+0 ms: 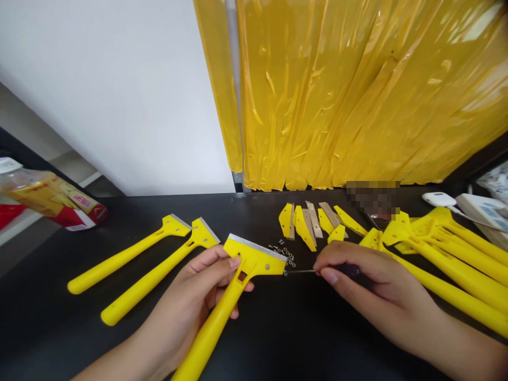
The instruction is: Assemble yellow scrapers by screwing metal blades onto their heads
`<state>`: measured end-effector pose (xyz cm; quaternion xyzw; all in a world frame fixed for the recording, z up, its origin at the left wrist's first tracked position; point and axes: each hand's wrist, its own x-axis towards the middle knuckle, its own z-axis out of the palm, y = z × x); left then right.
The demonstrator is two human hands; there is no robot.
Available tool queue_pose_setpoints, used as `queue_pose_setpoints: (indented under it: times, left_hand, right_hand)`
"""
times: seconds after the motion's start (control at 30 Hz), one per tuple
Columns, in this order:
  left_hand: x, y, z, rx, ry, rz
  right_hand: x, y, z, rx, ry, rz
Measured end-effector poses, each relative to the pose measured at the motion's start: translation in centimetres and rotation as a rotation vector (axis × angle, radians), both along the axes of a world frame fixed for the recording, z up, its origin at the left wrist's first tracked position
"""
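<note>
Above a black desk [286,328], your left hand [210,278] grips a yellow scraper [254,259] while your right hand [369,278] pinches a screwdriver [304,271] beside loose fasteners [291,260], apparently mid-assembly, the seemingly bare hole [238,255] calling for a screw.

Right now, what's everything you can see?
Held scraper: 1, yellow, silver-edged, centre
Screwdriver: 1, silver and dark, centre-right
Separate scrapers: 2, yellow, left
Overlapping scrapers: several, yellow, right
Cover plates: about five, yellow, centre-right
Blades: several, grey-brown, among plates
Screws and nuts: many, silver, centre
Bottle: 1, gold and red, far left
Plastic sheets: at least two, yellow, behind
Panel: 1, white, back left
Small case: 1, white, back right
Box: 1, white and blue, far right
Blurred item: 1, dark, back
Tabletop: 1, black, beneath
Left hand: 1, bare, on scraper
Right hand: 1, bare, on screwdriver
</note>
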<state>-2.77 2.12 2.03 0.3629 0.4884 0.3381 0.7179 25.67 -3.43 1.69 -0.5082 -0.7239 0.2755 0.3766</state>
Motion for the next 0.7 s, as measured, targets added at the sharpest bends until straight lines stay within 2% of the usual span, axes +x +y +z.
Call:
queue_pose_setpoints:
  times: [0.17, 0.4, 0.53, 0.7]
  left_hand:
    - [-0.1, 0.1, -0.2, 0.006, -0.014, 0.028]
    - [-0.2, 0.1, -0.5, 0.003, -0.006, 0.034]
    - [-0.2, 0.1, -0.5, 0.000, -0.008, 0.034]
    - [-0.3, 0.1, -0.4, -0.006, -0.003, 0.039]
  right_hand:
    - [0.2, -0.2, -0.6, -0.028, 0.037, -0.074]
    - [0.3, 1.0, -1.1, -0.244, 0.092, -0.144]
    - [0.5, 1.3, -1.2, -0.240, 0.069, -0.206]
    - [0.8, 0.7, -1.1, -0.195, 0.033, -0.156]
